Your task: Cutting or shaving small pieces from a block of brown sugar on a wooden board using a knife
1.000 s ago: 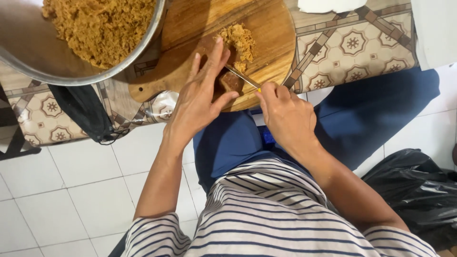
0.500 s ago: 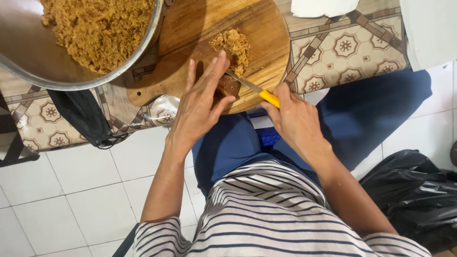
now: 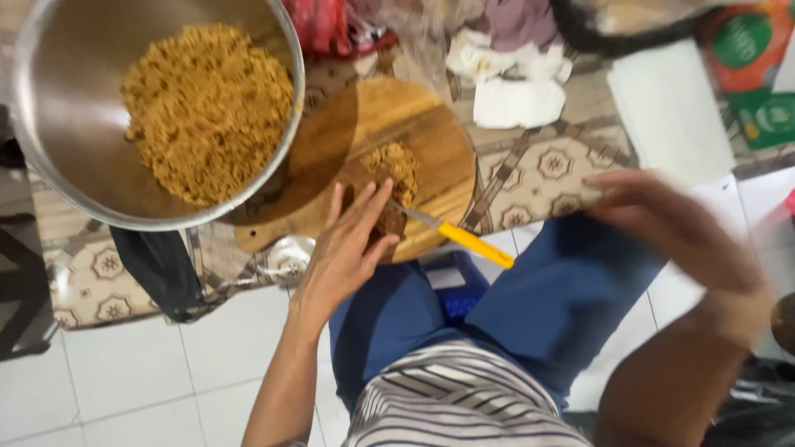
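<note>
On the round wooden cutting board [image 3: 431,136], the left hand [image 3: 348,248] lay flat with its fingers spread, pressing down on a dark brown lump [image 3: 387,219] beside a small heap of chopped golden crumbs [image 3: 396,165]. That hand clenched nothing; it simply pinned the lump to the wood. A knife [image 3: 451,232] with a yellow handle rested on the board's near edge, blade toward the lump and handle jutting out over the person's blue-clad lap, with no hand on it. The right hand [image 3: 671,228] was well apart from the board, out to the side above the patterned mat [image 3: 538,170], and too blurred to tell whether its grip was released or closed (nothing could be made out in it).

A large steel bowl [image 3: 58,124] full of the same golden crumbs overlapped the far left of the board. White cloths [image 3: 513,91] lay crumpled beyond the board, and a dark cloth [image 3: 157,265] hung off the mat's edge onto the tiled floor [image 3: 124,372].

To chop well from this position, I judged the pinning fingertips ought to curl back from the blade's path, and the overhanging knife ought to be taken by the handle before it tipped off the edge.
</note>
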